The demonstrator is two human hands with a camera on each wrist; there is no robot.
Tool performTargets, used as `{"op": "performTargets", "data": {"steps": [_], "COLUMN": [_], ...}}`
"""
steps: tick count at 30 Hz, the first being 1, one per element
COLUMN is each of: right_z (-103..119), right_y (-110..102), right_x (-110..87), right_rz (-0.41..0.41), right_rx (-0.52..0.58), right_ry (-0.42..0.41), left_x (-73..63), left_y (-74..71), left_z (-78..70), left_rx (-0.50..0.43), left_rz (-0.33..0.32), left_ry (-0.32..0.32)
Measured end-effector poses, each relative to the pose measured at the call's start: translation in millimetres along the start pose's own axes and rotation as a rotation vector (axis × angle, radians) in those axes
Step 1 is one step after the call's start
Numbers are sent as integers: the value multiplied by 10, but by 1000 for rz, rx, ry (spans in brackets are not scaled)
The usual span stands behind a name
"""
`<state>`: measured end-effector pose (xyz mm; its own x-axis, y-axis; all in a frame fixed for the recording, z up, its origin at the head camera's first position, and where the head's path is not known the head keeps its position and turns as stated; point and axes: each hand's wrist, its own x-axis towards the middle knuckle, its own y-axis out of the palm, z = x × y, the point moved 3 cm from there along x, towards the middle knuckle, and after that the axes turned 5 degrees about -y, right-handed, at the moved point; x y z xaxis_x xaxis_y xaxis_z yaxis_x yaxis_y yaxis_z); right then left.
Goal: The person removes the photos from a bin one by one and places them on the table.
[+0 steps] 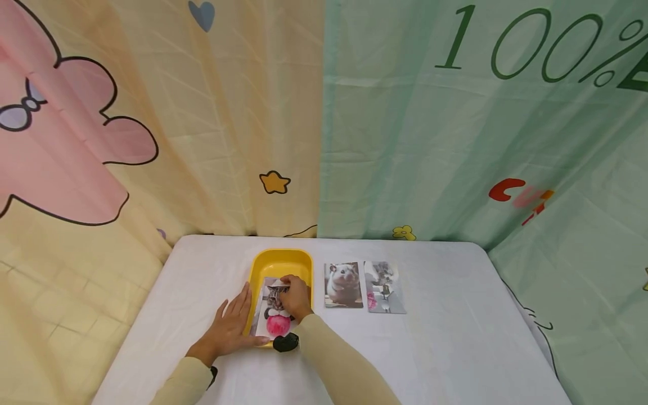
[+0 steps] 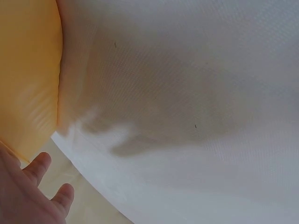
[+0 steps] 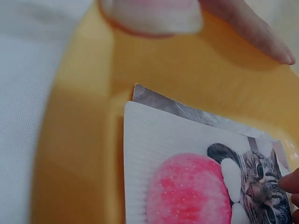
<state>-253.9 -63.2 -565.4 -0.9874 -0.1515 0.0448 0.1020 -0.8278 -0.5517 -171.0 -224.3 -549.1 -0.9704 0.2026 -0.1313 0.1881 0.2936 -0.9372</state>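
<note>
A yellow tray [image 1: 283,256] stands upright on the table with photo cards inside it. The top card [image 1: 271,315] shows a tabby cat and a pink ball; the edge of a second card [image 3: 159,100] shows beneath it. My right hand [image 1: 297,298] reaches into the tray and holds the cat card at its right side, fingertips [image 3: 290,182] on the cat's face. My left hand [image 1: 230,323] rests against the tray's left side with straight fingers, its thumb spread along the near rim. Two of its fingers [image 2: 44,168] show beside the tray wall [image 2: 28,70].
To the right of the tray, a hamster photo card [image 1: 343,285] and another photo card [image 1: 385,287] with grey and pink in it lie side by side on the white table [image 1: 445,337]. Printed curtains [image 1: 405,140] hang behind the table's back edge.
</note>
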Motion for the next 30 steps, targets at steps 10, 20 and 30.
{"op": "performTargets", "data": {"steps": [10, 20, 30], "right_z": [-12, 14, 110], "right_y": [-4, -27, -130], "right_x": [-35, -12, 79], "right_rz": [11, -36, 87], "right_rx": [-137, -21, 137], "right_ry": [-3, -77, -128], "left_x": [-4, 5, -23], "left_y": [8, 5, -53], "left_z": [-14, -15, -31], "left_rx": [-12, -15, -5], "left_rz": [35, 26, 9], "left_ry": [-13, -8, 8]}}
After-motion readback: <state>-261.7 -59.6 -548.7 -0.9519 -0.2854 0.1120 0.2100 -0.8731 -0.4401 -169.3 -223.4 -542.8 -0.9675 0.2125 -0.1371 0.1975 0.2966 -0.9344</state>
